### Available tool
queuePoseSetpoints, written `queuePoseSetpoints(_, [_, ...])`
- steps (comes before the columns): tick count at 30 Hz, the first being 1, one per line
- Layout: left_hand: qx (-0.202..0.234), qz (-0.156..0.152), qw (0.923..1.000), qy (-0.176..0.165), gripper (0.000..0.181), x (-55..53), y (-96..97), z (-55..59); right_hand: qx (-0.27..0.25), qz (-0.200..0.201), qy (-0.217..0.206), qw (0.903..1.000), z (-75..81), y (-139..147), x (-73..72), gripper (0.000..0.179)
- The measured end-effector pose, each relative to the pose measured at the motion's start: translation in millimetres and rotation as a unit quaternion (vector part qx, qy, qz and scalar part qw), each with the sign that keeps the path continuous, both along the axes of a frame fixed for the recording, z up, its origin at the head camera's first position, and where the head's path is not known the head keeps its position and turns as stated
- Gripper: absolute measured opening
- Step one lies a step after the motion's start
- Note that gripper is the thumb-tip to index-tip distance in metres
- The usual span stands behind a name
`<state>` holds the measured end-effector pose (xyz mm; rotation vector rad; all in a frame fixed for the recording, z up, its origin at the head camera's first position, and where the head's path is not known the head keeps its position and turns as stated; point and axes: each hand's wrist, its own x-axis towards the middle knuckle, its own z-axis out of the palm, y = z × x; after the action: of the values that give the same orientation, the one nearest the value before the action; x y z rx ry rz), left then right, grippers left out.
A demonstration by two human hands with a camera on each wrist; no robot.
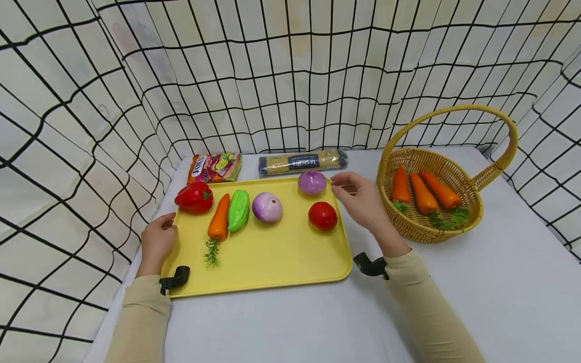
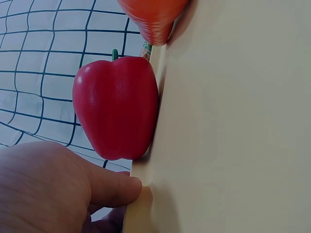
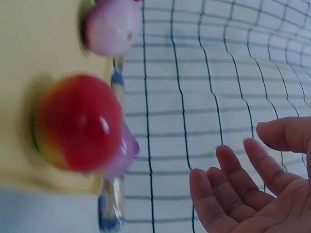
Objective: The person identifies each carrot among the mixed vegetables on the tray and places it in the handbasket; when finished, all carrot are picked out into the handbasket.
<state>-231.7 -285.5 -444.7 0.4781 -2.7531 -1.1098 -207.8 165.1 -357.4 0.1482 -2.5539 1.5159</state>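
Note:
A yellow tray (image 1: pixel 281 257) lies on the white-covered table. My left hand (image 1: pixel 158 241) holds its left rim, thumb (image 2: pixel 116 189) on the edge and the other fingers partly hidden outside it. Just past that thumb sits a red bell pepper (image 2: pixel 116 107). On the tray are a carrot (image 1: pixel 219 219), a green pepper-like vegetable (image 1: pixel 238 210), a purple-white onion (image 1: pixel 267 207), a purple onion (image 1: pixel 312 183) and a red tomato-like piece (image 1: pixel 323 216). Beside the tray's right rim, my right hand (image 1: pixel 360 201) hovers with loosely bent fingers, holding nothing.
A wicker basket (image 1: pixel 408 229) with a tall handle stands at the right, holding 3 carrots (image 1: pixel 424 194). Behind the tray lie a colourful Fox's sweets bag (image 1: pixel 214 168) and a pack of spaghetti (image 1: pixel 303 162). White cloth walls with black netting (image 1: pixel 272 75) enclose the back and sides.

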Motion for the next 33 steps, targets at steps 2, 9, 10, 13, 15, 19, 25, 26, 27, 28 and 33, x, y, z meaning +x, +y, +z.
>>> queuePoseSetpoints(2, [0.002,0.001,1.0,-0.002,0.045,-0.2,-0.7,0.0,0.003,0.016,-0.004,0.9999,-5.3,-15,0.0,0.024])
queuePoseSetpoints(9, [-0.001,0.003,1.0,-0.004,0.045,-0.4,-1.5,-1.8,0.021,0.075,0.011,0.9969,-20.4,-71,1.6,0.022])
queuePoseSetpoints(10, [-0.001,0.004,1.0,-0.004,0.045,-0.1,-1.3,-1.7,0.02,0.085,0.008,0.9962,-21.3,-80,1.9,0.023])
queuePoseSetpoints(13, [-0.002,0.008,1.0,-0.002,0.045,0.0,-1.4,-2.1,0.025,0.107,-0.008,0.9939,-23.3,-105,3.0,0.025])
queuePoseSetpoints(15, [0.001,0.009,1.0,-0.003,0.045,0.0,-1.1,-1.5,0.032,0.111,-0.005,0.9933,-24.5,-121,3.5,0.026])
queuePoseSetpoints(19, [0.004,0.005,1.0,-0.001,0.045,-1.0,-0.4,-0.2,0.04,0.104,0.037,0.9931,-26.8,-146,3.0,0.024])
queuePoseSetpoints(25, [0.007,0.006,0.9999,-0.009,0.046,-0.6,0.3,1.5,0.026,0.128,0.044,0.9905,-29.0,-179,0.9,0.028])
queuePoseSetpoints(26, [0.007,0.007,0.9999,-0.01,0.045,-0.1,0.3,1.4,0.024,0.132,0.035,0.9904,-29.2,-184,1.1,0.028])
queuePoseSetpoints(27, [0.007,0.007,0.9999,-0.01,0.045,0.1,0.2,1.3,0.021,0.135,0.026,0.9903,-29.5,-190,1.4,0.029])
queuePoseSetpoints(28, [0.006,0.007,0.9999,-0.01,0.046,0.3,0.2,1.2,0.017,0.138,0.019,0.9902,-30.2,-196,1.6,0.029])
queuePoseSetpoints(33, [0.004,0.005,1.0,-0.007,0.045,-0.9,0.0,0.4,0.011,0.132,-0.01,0.9912,-35.0,-221,2.6,0.029])
